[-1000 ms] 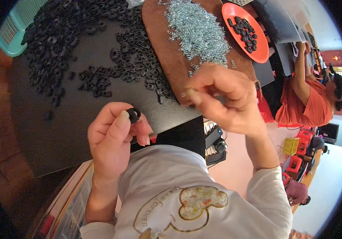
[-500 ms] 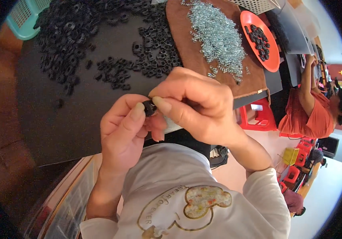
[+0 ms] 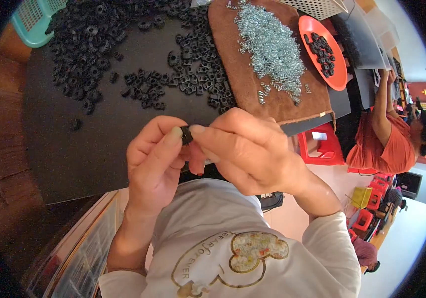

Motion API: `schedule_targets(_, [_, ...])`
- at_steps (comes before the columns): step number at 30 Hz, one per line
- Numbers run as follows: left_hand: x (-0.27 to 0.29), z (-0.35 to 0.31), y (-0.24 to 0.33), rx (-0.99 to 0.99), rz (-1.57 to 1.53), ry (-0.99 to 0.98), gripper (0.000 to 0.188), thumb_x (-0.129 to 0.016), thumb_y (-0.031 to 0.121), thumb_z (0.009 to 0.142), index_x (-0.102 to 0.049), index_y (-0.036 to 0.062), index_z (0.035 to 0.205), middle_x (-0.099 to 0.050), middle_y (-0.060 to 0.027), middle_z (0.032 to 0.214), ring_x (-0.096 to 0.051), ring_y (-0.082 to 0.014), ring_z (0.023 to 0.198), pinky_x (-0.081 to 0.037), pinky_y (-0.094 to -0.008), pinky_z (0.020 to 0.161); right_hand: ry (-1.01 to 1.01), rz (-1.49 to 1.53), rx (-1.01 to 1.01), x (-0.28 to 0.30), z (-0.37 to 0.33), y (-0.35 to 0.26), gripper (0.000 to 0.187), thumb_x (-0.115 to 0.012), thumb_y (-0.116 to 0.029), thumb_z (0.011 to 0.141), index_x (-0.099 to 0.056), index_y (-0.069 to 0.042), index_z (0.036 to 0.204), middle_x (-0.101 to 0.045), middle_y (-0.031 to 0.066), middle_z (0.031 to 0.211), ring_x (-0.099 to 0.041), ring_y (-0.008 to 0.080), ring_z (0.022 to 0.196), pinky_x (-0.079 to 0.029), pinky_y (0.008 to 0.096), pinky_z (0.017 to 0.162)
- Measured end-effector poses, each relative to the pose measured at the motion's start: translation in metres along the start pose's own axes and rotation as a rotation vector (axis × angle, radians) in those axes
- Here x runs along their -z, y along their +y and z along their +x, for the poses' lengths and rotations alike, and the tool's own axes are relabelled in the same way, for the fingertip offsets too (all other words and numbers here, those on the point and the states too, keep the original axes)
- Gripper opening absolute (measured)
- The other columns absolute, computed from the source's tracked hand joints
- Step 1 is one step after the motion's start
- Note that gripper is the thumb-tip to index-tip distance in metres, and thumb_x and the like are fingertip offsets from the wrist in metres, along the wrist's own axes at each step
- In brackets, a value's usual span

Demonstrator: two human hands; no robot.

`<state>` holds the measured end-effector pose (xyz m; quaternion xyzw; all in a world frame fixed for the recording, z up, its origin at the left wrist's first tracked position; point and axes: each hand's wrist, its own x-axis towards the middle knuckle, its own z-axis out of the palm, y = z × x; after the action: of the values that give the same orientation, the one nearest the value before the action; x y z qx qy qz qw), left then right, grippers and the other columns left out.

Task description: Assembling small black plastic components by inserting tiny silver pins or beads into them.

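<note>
Close in front of my body, my left hand pinches a small black plastic piece between thumb and fingers. My right hand comes from the other side, fingers bent together and tips pressed against the same piece; anything smaller between those tips is hidden. Beyond my hands, loose black plastic pieces lie scattered on the dark table, next to a large heap of black ring-shaped parts. A pile of small metal springs rests on a brown cloth.
An orange plate with several black pieces sits right of the springs. A teal basket stands far left, a white perforated basket at the back. Red stools are beyond the table's right edge. A person in an orange top works at right.
My right hand has shifted slightly down and turned, its fingertips now flatter against the black piece. My left hand keeps its pinch, almost unmoved.
</note>
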<state>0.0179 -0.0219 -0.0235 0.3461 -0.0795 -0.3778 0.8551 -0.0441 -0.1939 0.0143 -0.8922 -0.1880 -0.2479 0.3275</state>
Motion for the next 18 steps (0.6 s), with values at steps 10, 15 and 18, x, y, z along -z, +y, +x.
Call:
schedule_targets(10, [0.003, -0.004, 0.002, -0.103, -0.038, -0.027, 0.020, -0.047, 0.014, 0.098, -0.057, -0.0029, 0.102, -0.064, -0.0171, 0.079, -0.057, -0.0172, 0.062, -0.048, -0.0288, 0.059, -0.040, 1.048, 0.016, 0.039, 0.021, -0.058, 0.016, -0.062, -0.005, 0.086, -0.066, 0.008, 0.077, -0.063, 0.0145, 0.067, -0.056, 0.0181, 0.047, -0.037, 0.0263, 0.037])
schedule_targets(15, [0.007, -0.003, 0.000, -0.100, -0.049, -0.055, 0.021, -0.046, 0.014, 0.097, -0.056, -0.0035, 0.102, -0.064, -0.0188, 0.080, -0.057, -0.0179, 0.061, -0.049, -0.0297, 0.058, -0.495, 1.314, -0.039, 0.050, 0.042, -0.043, 0.058, -0.063, -0.048, 0.089, -0.063, 0.009, 0.080, -0.054, 0.0128, 0.066, -0.056, 0.0230, 0.043, -0.038, 0.0290, 0.036])
schedule_targets(18, [0.008, -0.002, 0.001, -0.093, -0.034, -0.058, 0.021, -0.046, 0.014, 0.097, -0.056, -0.0033, 0.103, -0.064, -0.0189, 0.080, -0.057, -0.0179, 0.061, -0.049, -0.0296, 0.058, -0.546, 1.508, -0.138, 0.038, 0.042, -0.050, 0.056, -0.067, -0.047, 0.086, -0.064, 0.009, 0.086, -0.057, 0.0160, 0.074, -0.059, 0.0247, 0.049, -0.042, 0.0305, 0.040])
